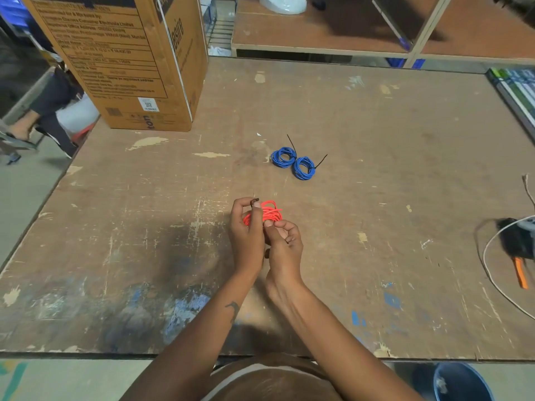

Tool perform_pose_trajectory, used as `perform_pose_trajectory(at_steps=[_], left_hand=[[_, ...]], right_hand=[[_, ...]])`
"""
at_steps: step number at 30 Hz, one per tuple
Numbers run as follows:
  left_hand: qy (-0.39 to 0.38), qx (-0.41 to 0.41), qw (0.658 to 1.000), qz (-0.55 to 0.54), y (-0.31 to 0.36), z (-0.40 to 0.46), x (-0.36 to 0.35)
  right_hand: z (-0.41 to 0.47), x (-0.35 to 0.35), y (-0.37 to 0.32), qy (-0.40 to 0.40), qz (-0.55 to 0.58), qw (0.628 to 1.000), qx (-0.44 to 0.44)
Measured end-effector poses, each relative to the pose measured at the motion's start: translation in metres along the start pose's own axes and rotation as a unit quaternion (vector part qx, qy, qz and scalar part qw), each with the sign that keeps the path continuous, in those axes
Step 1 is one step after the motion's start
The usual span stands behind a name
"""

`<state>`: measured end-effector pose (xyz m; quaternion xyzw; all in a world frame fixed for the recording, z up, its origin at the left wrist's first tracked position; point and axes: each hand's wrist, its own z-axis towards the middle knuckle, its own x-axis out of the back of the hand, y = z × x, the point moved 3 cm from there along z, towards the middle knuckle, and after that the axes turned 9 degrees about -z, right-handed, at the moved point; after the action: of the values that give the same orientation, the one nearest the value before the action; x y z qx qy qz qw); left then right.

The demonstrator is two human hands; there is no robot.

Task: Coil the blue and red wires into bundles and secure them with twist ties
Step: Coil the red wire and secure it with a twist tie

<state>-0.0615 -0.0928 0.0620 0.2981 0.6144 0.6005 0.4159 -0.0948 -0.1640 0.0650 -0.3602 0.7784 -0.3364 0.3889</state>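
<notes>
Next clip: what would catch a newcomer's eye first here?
The bright red wire coil stands out, held in the middle of the worn table by the left hand and the right hand. Beyond it lie two blue wire coils, touching, each with a black tie sticking out. A large cardboard box fills the far left corner.

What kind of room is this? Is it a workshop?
Probably yes, a workshop or storeroom. The scuffed, paint-stained plywood table holds tied blue wire coils, a big printed cardboard box stands at its corner, and bare wooden shelves run behind it.
</notes>
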Motion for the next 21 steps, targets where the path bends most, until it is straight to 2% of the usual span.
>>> perform_pose_trajectory(at_steps=[5,8,12,15,21], left_hand=[[0.023,0.022,0.998,-0.053,-0.001,0.006,-0.001],[0.028,0.027,0.997,-0.073,0.000,0.007,-0.004],[0.051,0.076,0.989,-0.114,-0.004,0.008,-0.004],[0.045,0.101,0.984,-0.141,-0.005,0.007,-0.006],[0.041,0.174,0.967,-0.183,-0.009,0.008,-0.011]], right_hand=[[0.003,0.001,-0.005,-0.027,-0.077,0.994,0.078],[0.008,0.007,-0.009,-0.051,-0.161,0.975,0.145],[0.004,0.017,-0.019,-0.096,-0.251,0.934,0.236],[0.007,0.025,-0.027,-0.131,-0.300,0.906,0.268],[0.015,0.033,-0.042,-0.178,-0.426,0.826,0.324]])
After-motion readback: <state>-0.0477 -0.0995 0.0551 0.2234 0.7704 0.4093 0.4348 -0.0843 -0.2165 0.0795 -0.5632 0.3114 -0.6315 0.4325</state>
